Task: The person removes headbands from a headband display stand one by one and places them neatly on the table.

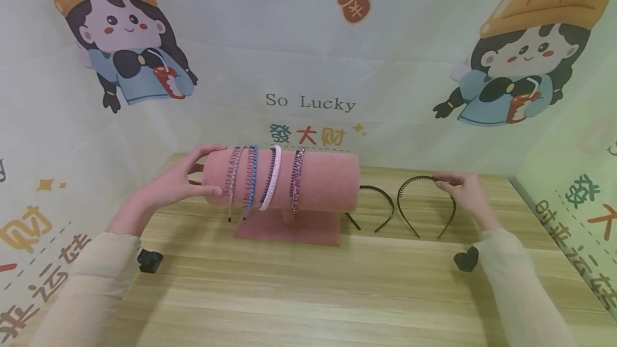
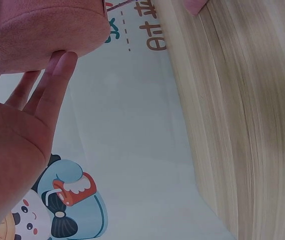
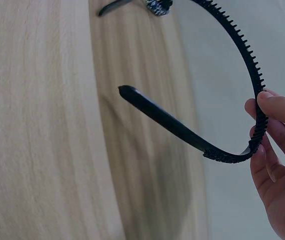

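My left hand (image 1: 171,182) grips the left end of a pink, fabric-covered headband stand (image 1: 330,181), thumb at its front and fingers reaching its top. In the left wrist view, several fingers (image 2: 57,82) touch its round end face. Around the roll sit a silvery headband (image 1: 233,175), a blue one (image 1: 253,175), a white one (image 1: 271,183) and a sparkly multicoloured one (image 1: 298,175). My right hand (image 1: 469,194) pinches a black toothed headband (image 3: 255,75) between thumb and fingers near its curve; its ends point down and toward me.
Another black headband (image 1: 385,197) lies right of the stand, partly hidden behind the roll. The wooden table (image 1: 308,293) extends in front. A printed cloth backdrop (image 1: 308,58) rises behind and at both sides. Small black devices (image 1: 150,260) are worn at both wrists.
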Motion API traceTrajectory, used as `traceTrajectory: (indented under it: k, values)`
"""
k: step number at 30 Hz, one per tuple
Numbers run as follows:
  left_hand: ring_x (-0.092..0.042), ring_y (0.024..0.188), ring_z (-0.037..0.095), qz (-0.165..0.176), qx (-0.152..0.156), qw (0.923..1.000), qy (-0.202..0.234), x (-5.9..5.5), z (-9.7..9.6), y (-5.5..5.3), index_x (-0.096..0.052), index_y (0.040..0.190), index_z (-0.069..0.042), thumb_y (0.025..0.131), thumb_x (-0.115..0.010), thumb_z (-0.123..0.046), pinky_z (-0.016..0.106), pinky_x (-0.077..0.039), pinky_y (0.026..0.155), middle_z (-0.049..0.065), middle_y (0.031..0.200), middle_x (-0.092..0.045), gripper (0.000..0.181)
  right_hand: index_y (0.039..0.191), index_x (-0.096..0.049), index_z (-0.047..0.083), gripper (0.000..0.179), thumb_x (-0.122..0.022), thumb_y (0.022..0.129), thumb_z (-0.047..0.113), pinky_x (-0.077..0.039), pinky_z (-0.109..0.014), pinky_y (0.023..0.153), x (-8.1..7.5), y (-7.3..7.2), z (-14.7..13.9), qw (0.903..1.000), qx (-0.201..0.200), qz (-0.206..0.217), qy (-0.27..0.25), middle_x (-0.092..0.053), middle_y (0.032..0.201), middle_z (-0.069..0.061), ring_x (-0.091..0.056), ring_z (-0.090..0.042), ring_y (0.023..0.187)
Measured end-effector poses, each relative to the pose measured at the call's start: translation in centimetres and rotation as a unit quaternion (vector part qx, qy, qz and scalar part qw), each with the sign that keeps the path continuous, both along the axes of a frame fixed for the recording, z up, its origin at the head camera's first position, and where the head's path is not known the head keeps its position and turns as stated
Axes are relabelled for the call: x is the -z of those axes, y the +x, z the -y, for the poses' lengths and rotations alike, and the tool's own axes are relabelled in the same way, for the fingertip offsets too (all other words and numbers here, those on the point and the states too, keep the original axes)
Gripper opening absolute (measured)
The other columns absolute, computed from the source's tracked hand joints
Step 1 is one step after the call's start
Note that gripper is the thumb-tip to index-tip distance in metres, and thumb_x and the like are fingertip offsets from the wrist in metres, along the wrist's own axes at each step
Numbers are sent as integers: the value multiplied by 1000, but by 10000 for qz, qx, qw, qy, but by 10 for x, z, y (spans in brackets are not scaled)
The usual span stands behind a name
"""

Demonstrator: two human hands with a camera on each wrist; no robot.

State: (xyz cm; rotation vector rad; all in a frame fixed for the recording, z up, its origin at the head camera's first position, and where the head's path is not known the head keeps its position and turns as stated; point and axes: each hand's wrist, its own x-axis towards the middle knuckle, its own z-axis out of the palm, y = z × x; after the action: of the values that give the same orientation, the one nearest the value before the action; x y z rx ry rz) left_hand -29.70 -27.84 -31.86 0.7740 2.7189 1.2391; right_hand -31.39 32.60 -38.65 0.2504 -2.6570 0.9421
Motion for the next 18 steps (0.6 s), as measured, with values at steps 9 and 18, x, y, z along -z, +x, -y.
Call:
traceTrajectory:
  k: [9,18]
  values:
    - [-50,126,33,2,-12,10000,-16,0,1,0,-26,153,-28,87,-77,-22,26,-56,88,7,147,-40,84,123,-67,1,31,-60,99,19,-45,-21,76,13,-7,0,9994,3,309,-186,-68,121,-23,-52,6,88]
    - [-51,125,33,9,-19,10000,-7,1,1,-1,-25,153,-27,87,-77,-22,26,-56,87,8,146,-40,84,126,-64,-2,30,-57,99,10,-47,-24,79,23,-11,-1,9981,-156,585,-124,-66,123,-25,-64,-36,106]
